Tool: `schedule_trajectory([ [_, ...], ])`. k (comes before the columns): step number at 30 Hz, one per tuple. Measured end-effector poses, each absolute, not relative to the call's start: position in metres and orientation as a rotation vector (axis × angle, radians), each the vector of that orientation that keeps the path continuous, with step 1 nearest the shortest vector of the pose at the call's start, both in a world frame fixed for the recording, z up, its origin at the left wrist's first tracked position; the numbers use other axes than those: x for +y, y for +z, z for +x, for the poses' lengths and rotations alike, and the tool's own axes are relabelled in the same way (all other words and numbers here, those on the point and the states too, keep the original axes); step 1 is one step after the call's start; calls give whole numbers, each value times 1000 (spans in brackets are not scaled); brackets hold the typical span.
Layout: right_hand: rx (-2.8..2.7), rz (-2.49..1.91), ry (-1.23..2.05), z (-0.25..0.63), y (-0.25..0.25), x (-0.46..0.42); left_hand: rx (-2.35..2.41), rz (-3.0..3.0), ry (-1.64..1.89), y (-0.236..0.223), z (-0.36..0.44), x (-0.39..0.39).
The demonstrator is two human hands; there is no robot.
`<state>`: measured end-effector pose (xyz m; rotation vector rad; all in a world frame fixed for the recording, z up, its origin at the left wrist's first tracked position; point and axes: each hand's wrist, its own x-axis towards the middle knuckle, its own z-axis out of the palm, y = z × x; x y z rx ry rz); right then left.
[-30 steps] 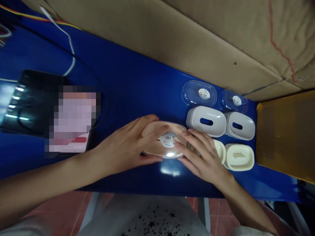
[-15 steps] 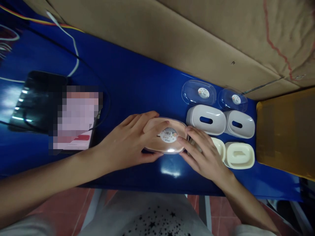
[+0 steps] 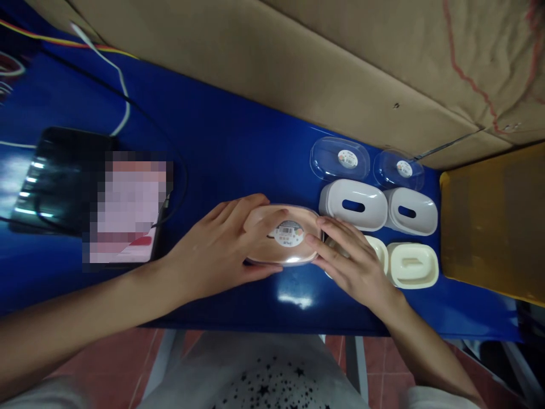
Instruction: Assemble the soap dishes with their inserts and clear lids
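Blue covered the table (image 3: 221, 136) before us, with brown cardboard (image 3: 264, 62) along its far side and a yellow-brown box (image 3: 489, 221) at the right of the frame. At the centre we had the peach container (image 3: 289, 255), clear on top with a round white sticker (image 3: 291, 234), held between our two hands. Our left hand (image 3: 227, 241) gripped its left end, fingers bent over the far edge, the index finger laid across the top and the thumb along the near edge. Our right hand (image 3: 351, 258) clasped the right end, fingers slightly spread, tips on the top and rim, thumb by the near corner. Right of centre we saw two clear lids (image 3: 332, 159) above two white slotted pieces (image 3: 361, 218), and below them two cream pieces (image 3: 417, 277), one partly hidden by our right hand. At left lay a partly pixelated screen (image 3: 145, 253) beside a black device (image 3: 63, 179).
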<state>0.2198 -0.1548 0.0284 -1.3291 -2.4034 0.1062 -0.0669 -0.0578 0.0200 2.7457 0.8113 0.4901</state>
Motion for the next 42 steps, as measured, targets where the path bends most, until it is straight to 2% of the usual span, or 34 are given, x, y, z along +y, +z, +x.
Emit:
schedule_trajectory([
  [11,-2489,-1357,135,216,28,-154,848,2740,481,17,-66,-57],
  [23,-2345,-1414,90,227,31,-154,854,2669,486,21,-67,-51],
  [30,-2216,-1497,-3,240,40,-153,1067,2719,564,17,-69,-43],
  [42,-2262,-1510,-50,245,43,-154,1342,2566,479,20,-69,-15],
])
